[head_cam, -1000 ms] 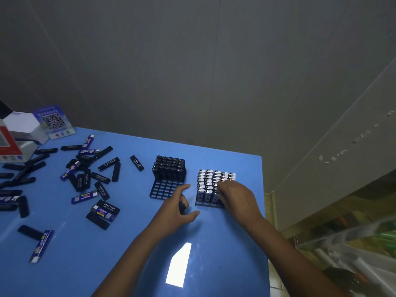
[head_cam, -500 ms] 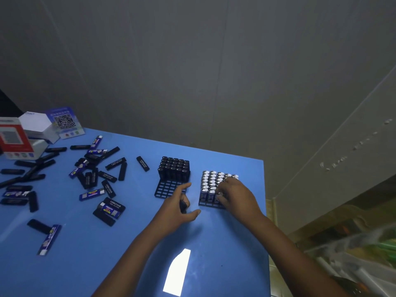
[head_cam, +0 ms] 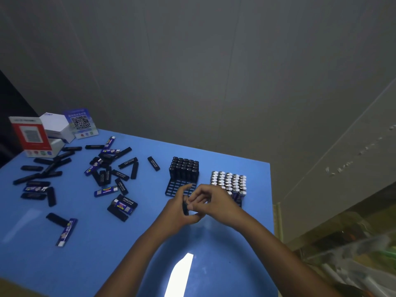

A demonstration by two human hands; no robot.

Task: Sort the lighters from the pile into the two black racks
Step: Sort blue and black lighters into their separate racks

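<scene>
My left hand holds a black lighter upright, just in front of the two racks. My right hand has come up against it, and its curled fingertips pinch the same lighter. The left black rack has black lighters standing in its far rows and bare cells at the front. In the right rack, silver-topped lighters fill the slots; my right hand hides its near-left corner. The pile of loose lighters, black and blue-labelled, lies scattered over the left of the blue table.
At the table's far left corner stand a red-and-white card stand, a white box and a blue QR-code sign. Grey wall runs behind the table. Past the table's right edge is a clear bin with blurred contents.
My right hand left the right rack and moved left to meet my left hand at the black lighter. The view shifted, so more of the table's left side shows.
</scene>
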